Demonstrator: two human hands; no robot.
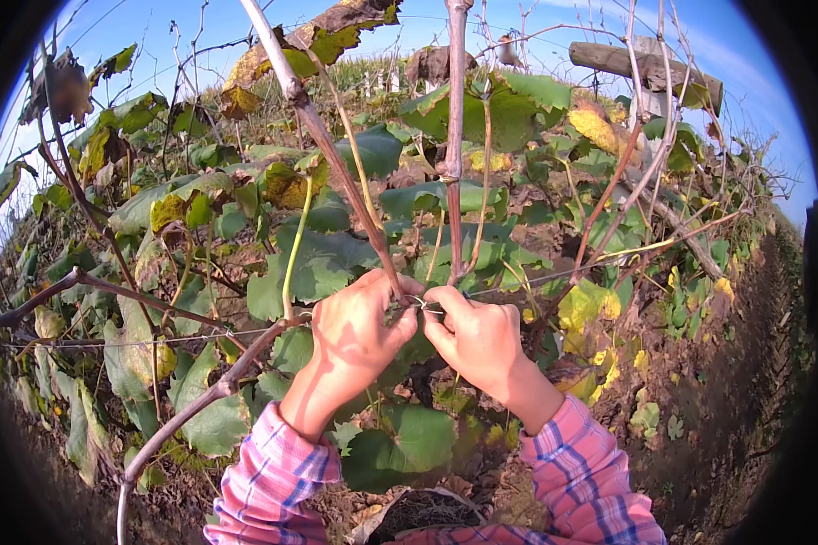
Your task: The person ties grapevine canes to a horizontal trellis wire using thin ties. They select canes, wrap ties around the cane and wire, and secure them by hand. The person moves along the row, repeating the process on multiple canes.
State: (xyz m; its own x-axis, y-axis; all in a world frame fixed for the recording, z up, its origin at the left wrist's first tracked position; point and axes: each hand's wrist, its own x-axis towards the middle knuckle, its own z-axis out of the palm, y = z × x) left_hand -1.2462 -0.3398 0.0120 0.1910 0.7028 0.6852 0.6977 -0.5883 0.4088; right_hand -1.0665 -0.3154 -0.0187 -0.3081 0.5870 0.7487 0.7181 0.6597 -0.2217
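My left hand [354, 330] is closed around the lower end of a woody grapevine cane [354, 191]. Thumb and forefinger of my right hand [484, 334] pinch a thin, pale tie [421, 303], looped where the cane meets a trellis wire [511, 283]. The two hands almost touch at this loop. Whether the tie is string or wire is too small to tell. Just beyond my right fingertips a second, upright cane [454, 150] rises past the wire. A green leaf stalk [298, 245] stands left of my left hand.
A bare cane [198, 398] curves from the lower left towards the wire. Large green leaves [402, 446] hang below my hands, and yellowed leaves [589, 306] are at the right. A wooden post piece [644, 71] is at upper right, above a bare soil strip [729, 381].
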